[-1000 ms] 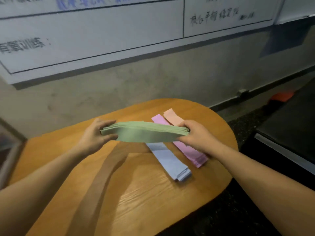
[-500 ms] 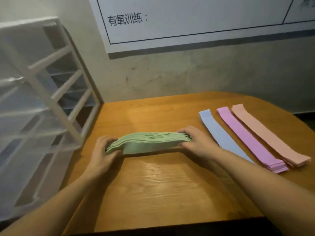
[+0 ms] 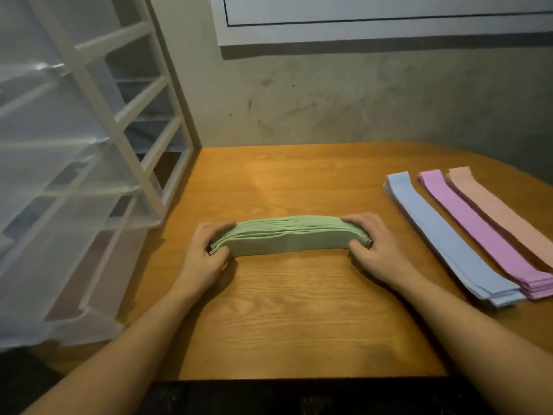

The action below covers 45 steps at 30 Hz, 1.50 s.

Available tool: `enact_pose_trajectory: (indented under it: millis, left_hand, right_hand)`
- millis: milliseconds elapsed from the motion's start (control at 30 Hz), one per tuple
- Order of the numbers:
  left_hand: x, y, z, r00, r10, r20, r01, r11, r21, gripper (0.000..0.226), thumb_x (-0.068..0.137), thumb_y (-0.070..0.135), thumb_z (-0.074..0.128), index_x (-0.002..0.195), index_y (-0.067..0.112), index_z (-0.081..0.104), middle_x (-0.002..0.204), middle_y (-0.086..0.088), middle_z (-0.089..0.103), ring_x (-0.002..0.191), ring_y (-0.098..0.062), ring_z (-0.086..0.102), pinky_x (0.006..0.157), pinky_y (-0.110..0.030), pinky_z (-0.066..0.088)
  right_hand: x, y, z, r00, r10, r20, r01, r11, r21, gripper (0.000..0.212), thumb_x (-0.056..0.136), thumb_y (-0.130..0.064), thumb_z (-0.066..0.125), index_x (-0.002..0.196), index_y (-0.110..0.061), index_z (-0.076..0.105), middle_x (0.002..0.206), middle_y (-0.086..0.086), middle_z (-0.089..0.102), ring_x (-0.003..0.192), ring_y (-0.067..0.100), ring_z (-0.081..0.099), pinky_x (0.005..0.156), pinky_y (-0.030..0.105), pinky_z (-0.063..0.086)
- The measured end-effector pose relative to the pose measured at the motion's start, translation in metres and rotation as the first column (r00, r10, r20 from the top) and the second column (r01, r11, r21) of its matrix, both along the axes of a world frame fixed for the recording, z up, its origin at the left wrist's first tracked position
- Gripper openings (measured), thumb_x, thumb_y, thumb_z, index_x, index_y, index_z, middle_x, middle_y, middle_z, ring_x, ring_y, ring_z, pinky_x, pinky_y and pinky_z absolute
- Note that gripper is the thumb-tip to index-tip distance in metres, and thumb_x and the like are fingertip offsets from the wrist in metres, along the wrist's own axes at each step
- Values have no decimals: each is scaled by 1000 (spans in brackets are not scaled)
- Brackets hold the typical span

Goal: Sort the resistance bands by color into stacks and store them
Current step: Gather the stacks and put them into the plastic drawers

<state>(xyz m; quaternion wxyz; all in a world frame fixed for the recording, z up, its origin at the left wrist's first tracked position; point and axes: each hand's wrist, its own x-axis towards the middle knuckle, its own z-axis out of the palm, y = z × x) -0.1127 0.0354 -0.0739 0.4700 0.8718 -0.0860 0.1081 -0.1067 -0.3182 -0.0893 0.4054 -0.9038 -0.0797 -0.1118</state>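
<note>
Hands' fingers still grasp green stack (image 3: 288,238), now lowered onto table (image 3: 299,310).

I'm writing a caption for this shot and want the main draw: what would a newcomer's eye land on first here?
First, the green band stack at the middle of the wooden table, gripped at its ends by the left hand and right hand. Next, the blue stack, purple stack and peach stack lying side by side at right. A white drawer rack stands at left.
</note>
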Motion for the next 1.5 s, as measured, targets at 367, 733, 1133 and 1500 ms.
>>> enact_pose_trajectory:
  millis: [367,733,1133,1500]
  left_hand:
    - [0,-3,1,980,64,-190,-89,987,-131,39,79,30,65,118,28,58,102,5,68,81,-7,64,71,-26,50]
    - [-7,10,11,976,30,-215,-53,993,-106,28,92,13,70,118,21,63,109,7,68,99,-2,63,89,-31,52]
    - [-19,-8,11,945,44,-325,-216,830,-515,21,96,15,64,116,22,64,115,-15,59,105,-34,62,54,-28,59]
    - [-15,-10,9,944,105,-313,-269,795,-544,16,98,14,60,110,24,66,116,-16,64,73,-12,67,51,-23,56]
  right_hand:
    - [8,-7,-3,960,-108,-257,168,959,228,41,73,-45,71,113,-46,59,107,-6,69,89,30,70,67,41,59]
    - [4,-8,7,956,-45,-289,152,921,358,42,84,-50,72,120,-31,63,112,-7,72,103,12,68,84,36,56]
    - [-3,5,28,936,-67,-345,218,881,419,43,97,-32,65,137,-21,53,105,-5,63,92,8,62,73,24,50]
    - [24,88,104,973,-164,-161,174,983,50,58,86,-37,63,138,-35,37,81,-4,51,76,20,56,64,34,40]
